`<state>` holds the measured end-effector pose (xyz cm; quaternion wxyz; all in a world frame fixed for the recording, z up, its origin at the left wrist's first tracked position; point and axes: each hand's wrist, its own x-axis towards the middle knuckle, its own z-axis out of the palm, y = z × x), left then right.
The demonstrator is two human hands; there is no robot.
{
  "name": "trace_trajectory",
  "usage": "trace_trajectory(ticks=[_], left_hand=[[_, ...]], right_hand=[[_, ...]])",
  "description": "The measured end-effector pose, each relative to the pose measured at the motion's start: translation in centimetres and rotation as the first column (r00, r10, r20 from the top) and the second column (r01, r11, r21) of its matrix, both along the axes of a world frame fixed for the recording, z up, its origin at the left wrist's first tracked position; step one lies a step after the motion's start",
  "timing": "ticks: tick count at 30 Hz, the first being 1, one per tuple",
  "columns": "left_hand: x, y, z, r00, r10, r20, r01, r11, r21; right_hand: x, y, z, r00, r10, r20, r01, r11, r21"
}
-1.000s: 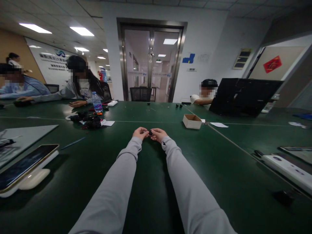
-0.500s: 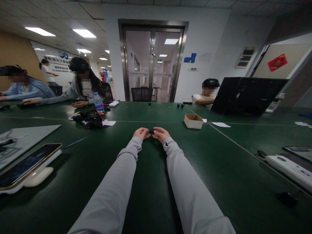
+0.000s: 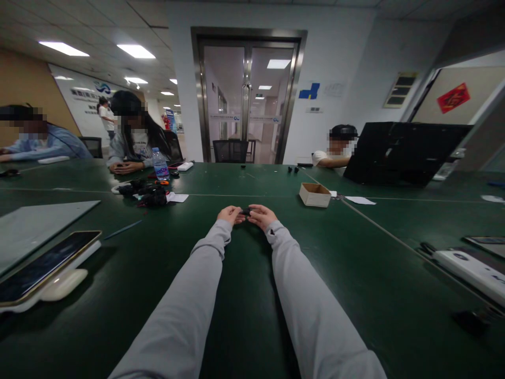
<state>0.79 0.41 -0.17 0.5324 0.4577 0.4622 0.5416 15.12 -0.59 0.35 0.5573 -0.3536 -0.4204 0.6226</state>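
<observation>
Both my arms, in grey sleeves, stretch out over the dark green table (image 3: 244, 295). My left hand (image 3: 229, 215) and my right hand (image 3: 261, 216) meet at the middle of the table. Between their fingertips they pinch a small black part (image 3: 245, 212), too small to make out in detail. Both hands rest low, close to the table top.
A small cardboard box (image 3: 314, 195) sits to the right beyond my hands. A phone on a white stand (image 3: 43, 268) is near left, a white device (image 3: 469, 269) near right. A pile of black parts (image 3: 148, 193) and a water bottle (image 3: 160, 165) lie far left. Several people sit around the table.
My hands stay together on the small black part, with only slight finger shifts. A person far left has drawn their arms back.
</observation>
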Motion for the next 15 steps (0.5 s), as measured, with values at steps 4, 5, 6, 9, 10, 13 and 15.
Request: trace_trajectory(ticks=[4, 5, 6, 9, 10, 13, 15], left_hand=[[0.06, -0.19, 0.15, 1.000, 0.008, -0.026, -0.008, 1.000, 0.000], [0.03, -0.25, 0.16, 0.999, 0.009, -0.034, -0.009, 1.000, 0.006], [-0.01, -0.31, 0.17, 0.999, 0.008, -0.043, -0.007, 1.000, 0.015], [-0.17, -0.44, 0.14, 0.997, -0.001, -0.072, 0.004, 0.999, 0.044], [-0.22, -0.45, 0.12, 0.997, -0.001, -0.083, 0.005, 0.999, 0.048], [-0.30, -0.31, 0.09, 0.992, 0.013, -0.127, -0.009, 0.999, 0.036], [-0.34, -0.15, 0.10, 0.985, 0.024, -0.172, -0.021, 1.000, 0.017]], right_hand=[[0.08, 0.02, -0.05, 1.000, 0.000, -0.008, 0.000, 1.000, 0.005], [0.08, 0.02, -0.06, 1.000, 0.000, -0.010, 0.000, 1.000, 0.007], [0.08, 0.01, -0.06, 1.000, 0.002, -0.010, -0.002, 1.000, 0.009], [0.05, 0.01, -0.06, 1.000, 0.008, -0.003, -0.008, 1.000, 0.011], [0.05, 0.00, -0.06, 1.000, 0.010, 0.000, -0.010, 1.000, 0.011], [0.04, -0.02, -0.07, 1.000, 0.013, 0.006, -0.013, 1.000, 0.009], [0.06, -0.06, -0.07, 1.000, 0.023, 0.006, -0.023, 1.000, 0.009]])
